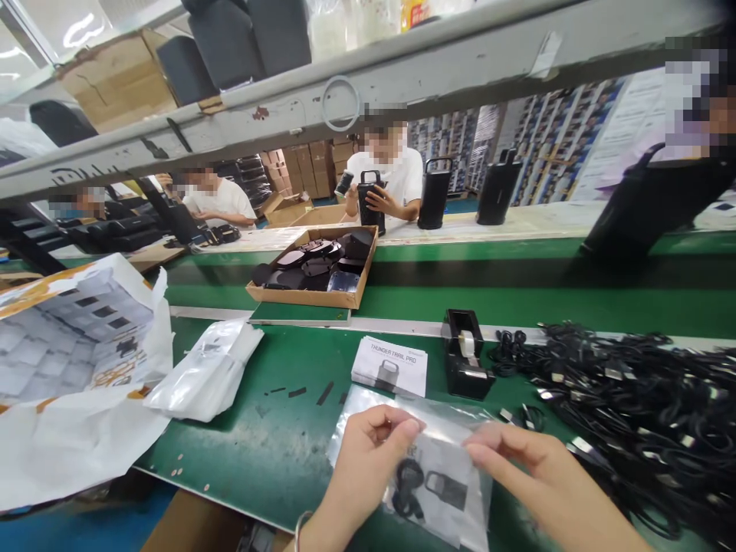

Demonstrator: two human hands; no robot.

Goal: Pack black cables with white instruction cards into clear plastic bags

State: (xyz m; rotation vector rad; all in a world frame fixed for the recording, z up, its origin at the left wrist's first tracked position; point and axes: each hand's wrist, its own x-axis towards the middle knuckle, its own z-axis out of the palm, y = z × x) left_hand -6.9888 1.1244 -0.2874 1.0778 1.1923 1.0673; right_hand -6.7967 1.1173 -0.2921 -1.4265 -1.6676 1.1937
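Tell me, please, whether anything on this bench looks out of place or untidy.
The black cables on the right lie in a loose tangle spreading across the green table. A few short black strips lie scattered near the booklets. The clear bag held by the left hand and right hand looks intact.

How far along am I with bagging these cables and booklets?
Done: a coiled cable and a booklet already sit inside the clear bag. In hand: your left hand and right hand pinch that bag's upper edge. Left: the big cable pile, the booklet stack and the spare bags suggest many more sets; the tape dispenser stands nearby, untouched.
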